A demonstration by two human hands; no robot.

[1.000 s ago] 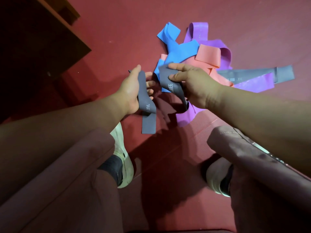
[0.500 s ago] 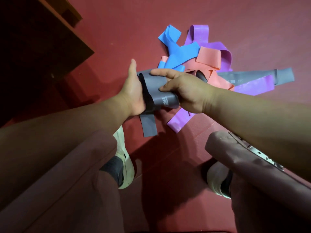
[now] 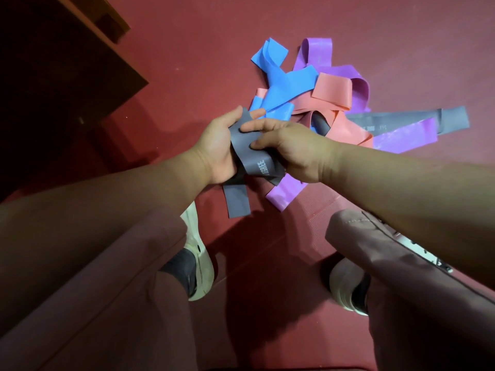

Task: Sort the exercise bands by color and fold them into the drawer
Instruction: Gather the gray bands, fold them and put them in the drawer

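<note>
A grey exercise band [image 3: 254,159] is held between both hands above the red floor, folded over, one loose end hanging down. My left hand [image 3: 217,151] grips it from the left, thumb on top. My right hand [image 3: 289,148] pinches it from the right with thumb and forefinger. Beyond the hands lies a heap of bands: blue [image 3: 284,84], purple [image 3: 345,76], salmon pink [image 3: 332,92] and another grey band [image 3: 401,121]. A purple strip [image 3: 286,194] pokes out under my right wrist.
Dark wooden furniture [image 3: 67,76] fills the upper left; no drawer shows plainly. The red mat floor [image 3: 401,36] stretches around the heap. My knees and two pale shoes [image 3: 199,263] take up the lower frame.
The hands came together, folding the grey band from a stretched strip into a compact bundle. Both hands now clasp it close together, slightly nearer to me.
</note>
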